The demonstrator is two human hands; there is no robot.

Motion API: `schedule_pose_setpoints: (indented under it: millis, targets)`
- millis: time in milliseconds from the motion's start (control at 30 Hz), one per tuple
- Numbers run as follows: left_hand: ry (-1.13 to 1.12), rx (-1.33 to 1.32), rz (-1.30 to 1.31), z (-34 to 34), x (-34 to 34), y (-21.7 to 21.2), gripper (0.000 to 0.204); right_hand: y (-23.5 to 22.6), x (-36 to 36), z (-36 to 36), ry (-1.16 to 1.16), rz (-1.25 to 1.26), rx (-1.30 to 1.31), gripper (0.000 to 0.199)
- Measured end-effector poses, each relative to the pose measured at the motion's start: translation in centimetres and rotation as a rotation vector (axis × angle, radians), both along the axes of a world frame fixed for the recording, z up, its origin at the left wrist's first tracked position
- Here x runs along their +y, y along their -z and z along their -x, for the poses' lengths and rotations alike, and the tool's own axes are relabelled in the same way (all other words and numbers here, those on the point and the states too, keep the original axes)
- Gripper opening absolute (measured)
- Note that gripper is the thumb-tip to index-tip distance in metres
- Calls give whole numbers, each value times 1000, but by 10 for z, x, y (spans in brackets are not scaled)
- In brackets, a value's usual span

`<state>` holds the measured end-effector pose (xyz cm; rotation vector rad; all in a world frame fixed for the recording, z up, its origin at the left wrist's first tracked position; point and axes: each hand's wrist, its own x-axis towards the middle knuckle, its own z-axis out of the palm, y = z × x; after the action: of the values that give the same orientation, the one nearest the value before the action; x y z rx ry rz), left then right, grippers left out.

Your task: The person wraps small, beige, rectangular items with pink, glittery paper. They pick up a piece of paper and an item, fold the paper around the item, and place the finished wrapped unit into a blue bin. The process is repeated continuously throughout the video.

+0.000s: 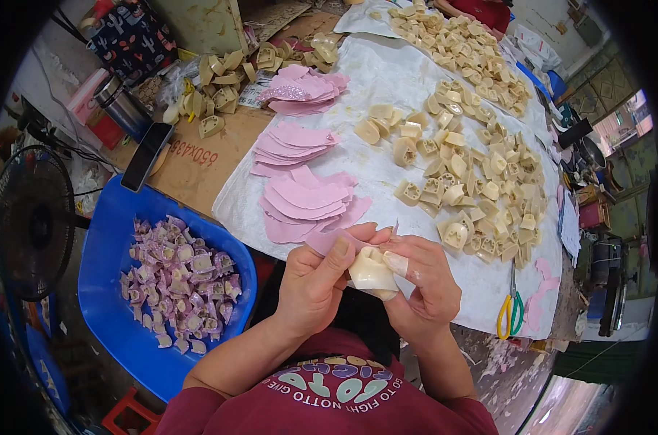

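My left hand (316,279) pinches a pink, curved cut piece (322,241) between thumb and fingers. My right hand (425,286) is closed round a smooth cream shoe heel (372,272), its fingertips meeting the pink piece at the heel's top edge. White tape wraps one right finger. Just beyond my hands, on the white cloth (376,80), lie stacks of similar pink pieces (303,199), some glittery. Many bare cream heels (456,163) are spread to the right of the stacks. Part of the held heel is hidden by my fingers.
A blue tub (100,272) at left holds pink-covered heels (180,279). Scissors (511,312) with yellow and green handles lie at the cloth's right edge. A phone (147,156), a metal flask (122,109) and a fan (31,217) stand left. Another person (481,11) sits at the far end.
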<state>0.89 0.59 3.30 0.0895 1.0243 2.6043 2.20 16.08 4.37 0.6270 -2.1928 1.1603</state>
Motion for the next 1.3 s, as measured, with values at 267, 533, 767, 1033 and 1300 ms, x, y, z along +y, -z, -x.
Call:
schedule_pose_setpoints:
  millis: [267, 533, 767, 1033, 1300]
  targets:
    - [-71, 147, 280, 4, -5, 2, 30, -4, 8, 5, 87, -149, 17, 32]
    - [33, 24, 348, 11, -15, 11, 25, -12, 9, 9, 109, -374, -85, 29]
    - [138, 64, 571, 8, -13, 20, 27, -11, 10, 9, 81, -507, -206, 27]
    - [301, 18, 442, 29, -31, 24, 19, 6, 20, 15, -34, -369, -167, 26]
    - [502, 174, 580, 53, -32, 11, 19, 8, 16, 14, -142, -246, -252, 24]
